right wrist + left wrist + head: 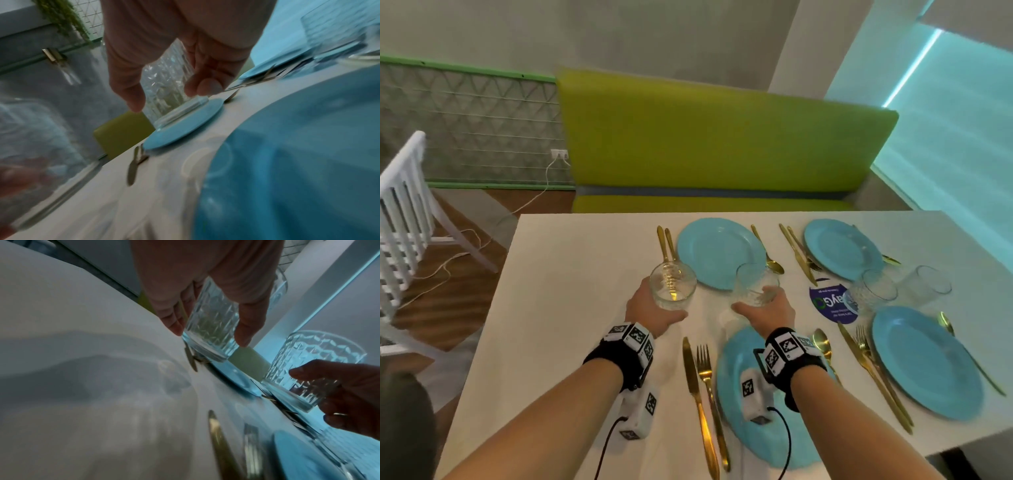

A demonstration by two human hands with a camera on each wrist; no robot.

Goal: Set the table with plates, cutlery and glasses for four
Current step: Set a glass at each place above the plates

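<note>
1. The left hand (650, 310) curls round a ribbed tumbler (673, 286); the right hand (768, 310) grips a second glass (756, 284).
2. Both glasses hang above the white table (571, 274), near the far blue plate (719, 251).
3. Likely rigid, smooth, breakable; a mid-wall hold suits best.
4. Long axes roughly upright, mouths upward.

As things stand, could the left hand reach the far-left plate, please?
Probably not freely: the left hand already grips a glass, though the far-left plate lies just beyond it with nothing between.
</note>
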